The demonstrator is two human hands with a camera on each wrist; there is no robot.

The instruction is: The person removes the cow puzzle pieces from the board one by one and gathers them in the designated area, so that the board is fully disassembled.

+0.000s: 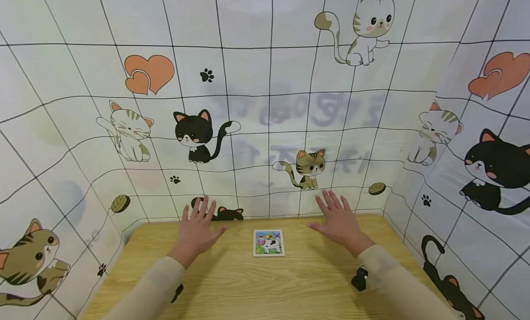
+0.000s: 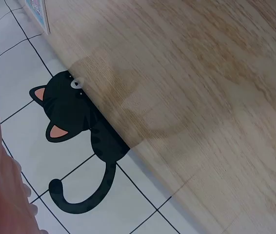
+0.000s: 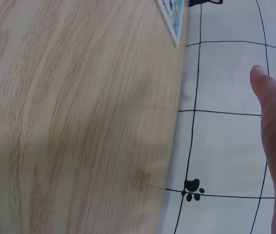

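White cloth (image 1: 248,16) with black grid lines surrounds the table on the back and on both sides, and we see many printed drawings on it. Among them we notice an orange heart (image 1: 161,73) at the upper left, below it a black-and-white cat (image 1: 194,132), and a small striped cat (image 1: 311,168) more to the right. Before us stands the table (image 1: 265,288), of light wood with visible grain.

On this table, near its back edge, we find a small square picture (image 1: 268,243) with a white border, which shows a spotted cow on green ground. It lies flat, between the two hands and apart from both of them.

We see the left hand (image 1: 198,232) on one side of the picture, with its fingers straight and spread apart. On the other side, the right hand (image 1: 340,224) is in the same manner, fingers straight and thumb pointing inward to the picture. Both hands seem to be held above the wood, and we see soft shadows near them. Beige sleeves (image 1: 399,276) cover the forearms, and by the right wrist we notice a small black device (image 1: 360,279). From the left wrist, we also see a corner of the picture at the top.
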